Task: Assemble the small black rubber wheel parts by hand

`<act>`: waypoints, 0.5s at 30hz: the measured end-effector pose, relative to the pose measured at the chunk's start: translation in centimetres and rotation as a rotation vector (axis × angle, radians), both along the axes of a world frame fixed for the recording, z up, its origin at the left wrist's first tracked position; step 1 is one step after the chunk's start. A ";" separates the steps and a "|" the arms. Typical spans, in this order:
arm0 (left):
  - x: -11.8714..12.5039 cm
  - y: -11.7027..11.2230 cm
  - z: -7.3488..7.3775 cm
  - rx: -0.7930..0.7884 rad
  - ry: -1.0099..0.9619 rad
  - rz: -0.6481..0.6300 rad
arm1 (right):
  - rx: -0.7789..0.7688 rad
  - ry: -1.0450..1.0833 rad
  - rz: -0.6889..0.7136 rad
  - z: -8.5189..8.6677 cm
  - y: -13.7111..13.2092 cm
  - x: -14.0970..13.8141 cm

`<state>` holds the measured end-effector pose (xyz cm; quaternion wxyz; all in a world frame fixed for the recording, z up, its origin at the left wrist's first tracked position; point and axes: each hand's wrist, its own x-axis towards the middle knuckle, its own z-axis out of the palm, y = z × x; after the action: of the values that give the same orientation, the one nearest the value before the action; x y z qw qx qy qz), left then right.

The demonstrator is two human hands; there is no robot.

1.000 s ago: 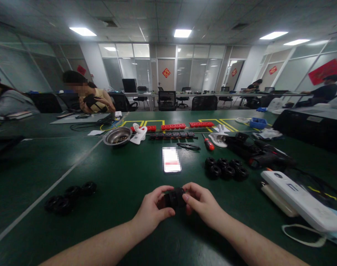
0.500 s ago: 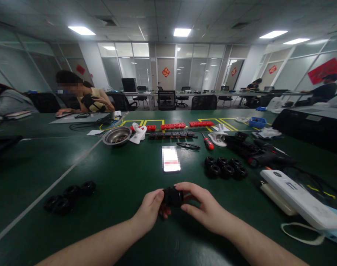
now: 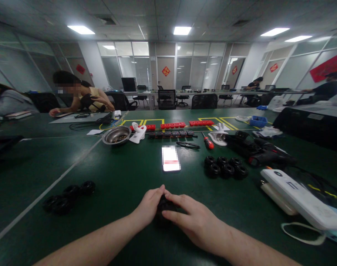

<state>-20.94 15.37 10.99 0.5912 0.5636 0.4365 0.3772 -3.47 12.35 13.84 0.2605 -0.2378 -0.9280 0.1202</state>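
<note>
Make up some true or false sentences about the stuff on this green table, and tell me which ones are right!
1. The left hand and right hand are around one black part. True.

2. The screwdriver is all green. False: it shows red and black.

3. The metal bowl has small pieces inside. True.

4. The phone is dark. False: it glows bright white.

5. Six round black parts sit in two rows to the right of the phone. True.

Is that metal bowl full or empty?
Neither: the metal bowl holds some small gold-coloured pieces low inside, with bare wall showing above them; what they are, I can't tell.
</note>
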 end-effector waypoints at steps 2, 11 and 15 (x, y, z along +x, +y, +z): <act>0.0 -0.2 -0.2 0.010 0.007 0.055 | -0.012 0.067 -0.044 -0.5 0.3 0.0; 0.0 -0.7 -1.3 0.023 -0.090 0.064 | -0.513 0.483 -0.169 -1.5 2.2 1.0; -0.3 -0.3 -1.2 0.007 -0.077 0.128 | -0.590 0.477 -0.146 -1.7 2.2 0.8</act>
<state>-21.20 15.07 9.80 0.5802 0.5216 0.4475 0.4371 -2.65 14.53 12.18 0.3972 -0.3334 -0.7474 0.4153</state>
